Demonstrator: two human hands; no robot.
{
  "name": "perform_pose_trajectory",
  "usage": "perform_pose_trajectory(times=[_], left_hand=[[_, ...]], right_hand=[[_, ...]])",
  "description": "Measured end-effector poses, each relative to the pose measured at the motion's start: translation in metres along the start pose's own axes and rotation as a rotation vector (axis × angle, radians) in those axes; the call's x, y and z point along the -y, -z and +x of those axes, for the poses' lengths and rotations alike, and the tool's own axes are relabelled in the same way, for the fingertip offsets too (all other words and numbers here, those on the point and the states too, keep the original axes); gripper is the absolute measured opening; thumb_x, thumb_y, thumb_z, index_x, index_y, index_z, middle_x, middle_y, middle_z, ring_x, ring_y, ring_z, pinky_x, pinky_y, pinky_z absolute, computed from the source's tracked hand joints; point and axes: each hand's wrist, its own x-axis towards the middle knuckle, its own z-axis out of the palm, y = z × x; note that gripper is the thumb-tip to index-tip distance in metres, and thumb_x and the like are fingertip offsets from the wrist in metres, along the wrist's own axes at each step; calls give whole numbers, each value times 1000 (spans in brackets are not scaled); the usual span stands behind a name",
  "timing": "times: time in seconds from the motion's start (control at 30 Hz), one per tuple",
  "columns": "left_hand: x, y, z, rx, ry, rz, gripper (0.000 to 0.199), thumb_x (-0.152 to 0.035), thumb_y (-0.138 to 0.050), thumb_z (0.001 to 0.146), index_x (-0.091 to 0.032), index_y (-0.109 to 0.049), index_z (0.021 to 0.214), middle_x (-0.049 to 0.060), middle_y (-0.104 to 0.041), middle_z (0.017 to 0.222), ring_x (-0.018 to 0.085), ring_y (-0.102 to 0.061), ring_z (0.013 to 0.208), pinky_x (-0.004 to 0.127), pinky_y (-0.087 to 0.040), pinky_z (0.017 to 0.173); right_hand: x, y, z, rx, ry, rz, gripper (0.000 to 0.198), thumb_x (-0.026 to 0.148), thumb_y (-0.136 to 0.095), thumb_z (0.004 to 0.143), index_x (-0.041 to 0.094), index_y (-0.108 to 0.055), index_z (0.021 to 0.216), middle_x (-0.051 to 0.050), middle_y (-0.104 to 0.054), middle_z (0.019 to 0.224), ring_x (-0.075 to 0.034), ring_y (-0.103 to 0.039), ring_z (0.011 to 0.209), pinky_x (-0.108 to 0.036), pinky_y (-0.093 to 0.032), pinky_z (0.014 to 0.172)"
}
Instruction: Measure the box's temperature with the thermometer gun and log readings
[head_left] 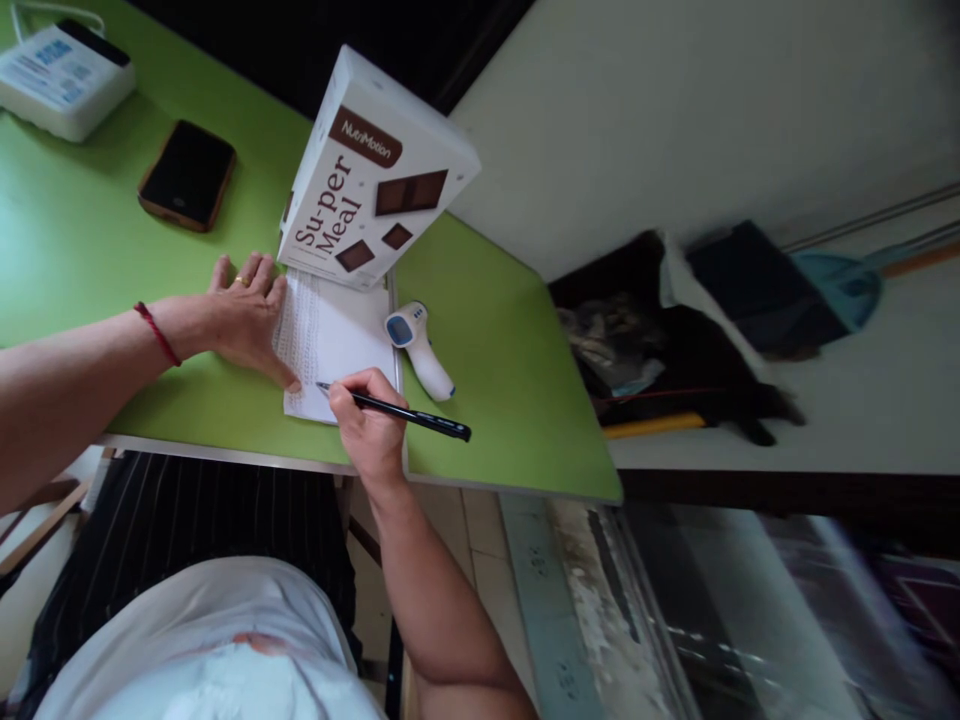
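My right hand (367, 425) grips a black pen (409, 413), its tip resting on a white printed sheet (330, 335) near the green table's front edge. My left hand (247, 315) lies flat with fingers spread on the sheet's left side, holding it down; a red string band circles that wrist. A white "Su-per Meal" box (371, 175) stands on the far end of the sheet, just beyond my left fingers.
A white and blue infrared thermometer (416, 345) lies right of the sheet. A dark phone (187, 175) and a white device (64, 75) sit at the far left of the green table (495, 340). Dark bags and clutter (675, 340) lie on the floor to the right.
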Motion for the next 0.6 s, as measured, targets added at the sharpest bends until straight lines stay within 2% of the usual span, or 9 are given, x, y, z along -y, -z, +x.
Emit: perform_pose_trajectory(times=[0.17,0.3,0.4,0.6], left_hand=[[2,-2,1,-32,-8,-37,160,-91,-74,64,-3,-2,177,29,9,183,54,8,169,68,9,133],[2,-2,2,-17,-3,-39,168,-90,-80,57,1,-5,176,30,8,183,53,7,170,65,9,135],[2,-2,2,-25,-5,-49,167,-89,-82,57,2,-6,176,32,8,182,50,8,171,64,10,135],[3,-5,3,-39,-18,-53,165,-90,-80,59,0,-7,176,31,8,182,55,6,169,67,9,134]], right_hand=[[0,0,0,12,-10,4,20,35,-65,90,25,-56,75,6,-54,62,-13,-50,56,-27,-44,56],[1,0,0,10,-54,-11,21,37,-65,88,25,-56,74,6,-54,62,-14,-49,56,-28,-45,56],[1,0,0,0,-85,-24,23,41,-65,87,26,-56,72,5,-55,61,-14,-50,57,-28,-46,56],[4,2,-1,-84,-57,-31,24,43,-65,88,25,-58,73,4,-58,62,-15,-52,57,-29,-48,55]])
